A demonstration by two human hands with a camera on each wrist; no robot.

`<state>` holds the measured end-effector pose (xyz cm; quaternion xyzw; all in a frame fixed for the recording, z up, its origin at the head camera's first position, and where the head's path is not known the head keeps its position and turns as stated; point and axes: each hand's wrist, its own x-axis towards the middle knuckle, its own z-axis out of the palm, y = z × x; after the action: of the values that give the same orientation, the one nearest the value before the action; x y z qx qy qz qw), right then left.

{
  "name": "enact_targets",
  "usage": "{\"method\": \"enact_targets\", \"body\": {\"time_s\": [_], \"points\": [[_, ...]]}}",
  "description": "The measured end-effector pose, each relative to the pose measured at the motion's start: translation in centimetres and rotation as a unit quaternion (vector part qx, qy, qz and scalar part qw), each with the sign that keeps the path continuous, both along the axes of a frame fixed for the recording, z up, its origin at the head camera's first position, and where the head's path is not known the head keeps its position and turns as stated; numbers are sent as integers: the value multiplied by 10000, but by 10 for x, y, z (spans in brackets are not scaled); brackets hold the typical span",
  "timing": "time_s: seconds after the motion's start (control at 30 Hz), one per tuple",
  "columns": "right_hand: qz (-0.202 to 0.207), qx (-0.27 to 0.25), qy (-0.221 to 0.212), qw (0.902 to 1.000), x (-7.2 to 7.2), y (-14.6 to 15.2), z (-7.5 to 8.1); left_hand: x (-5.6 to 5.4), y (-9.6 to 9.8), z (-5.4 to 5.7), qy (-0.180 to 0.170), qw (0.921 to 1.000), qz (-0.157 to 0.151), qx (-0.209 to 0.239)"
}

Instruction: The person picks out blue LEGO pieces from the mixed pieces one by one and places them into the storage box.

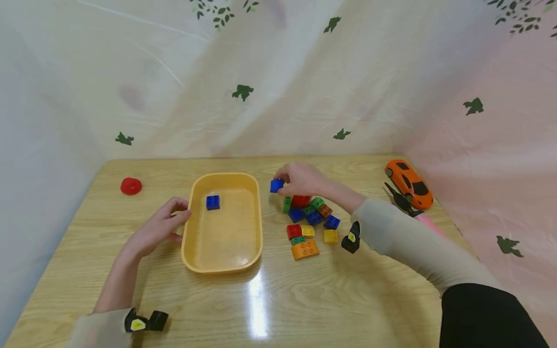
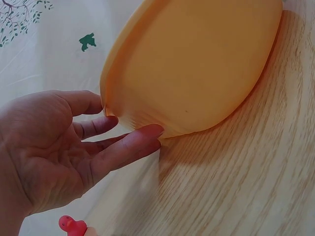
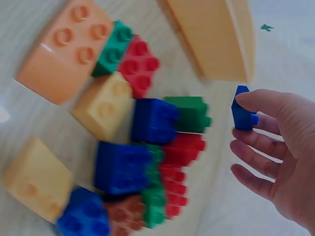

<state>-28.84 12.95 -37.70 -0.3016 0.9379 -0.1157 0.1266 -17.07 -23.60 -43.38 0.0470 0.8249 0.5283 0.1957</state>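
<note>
Blue brick [image 1: 275,186] — part-hidden, pinched in right hand [image 1: 303,180]

I've got a strip of free table [image 1: 275,237] between tray [image 1: 224,237] and brick pile [image 1: 314,217]; only the raised rim stands between my right grip [image 1: 302,180] with its held blue brick [image 1: 276,185] and the tray's inside. Lots of room in there, one loose blue brick [image 1: 212,202] toward far left. Left grip [image 1: 163,220] blocks the left rim. Near side open. Right side tighter: orange car [image 1: 409,183], pink-handled tool [image 1: 402,200]. Curtain [image 1: 283,121] closes off the back.
</note>
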Motion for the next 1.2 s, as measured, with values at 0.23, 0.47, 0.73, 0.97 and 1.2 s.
{"method": "enact_targets", "body": {"time_s": [0.23, 0.47, 0.73, 0.97, 1.2], "points": [[186, -594, 25, 9981, -7, -7, 28, 0, 0, 1, -17, 10000, 14, -41], [294, -807, 27, 9963, -12, -26, 46, 1, 0, 1, -21, 10000, 20, -69], [413, -721, -13, 9965, -15, -52, 57, 1, 0, 1, -7, 10000, 26, -46], [665, -906, -185, 9935, -14, -73, 52, 1, 0, 2, -36, 10000, -24, 21], [828, -940, -442, 9911, -14, -90, 37, 1, 0, 2, -20, 10000, -18, -14]]}}
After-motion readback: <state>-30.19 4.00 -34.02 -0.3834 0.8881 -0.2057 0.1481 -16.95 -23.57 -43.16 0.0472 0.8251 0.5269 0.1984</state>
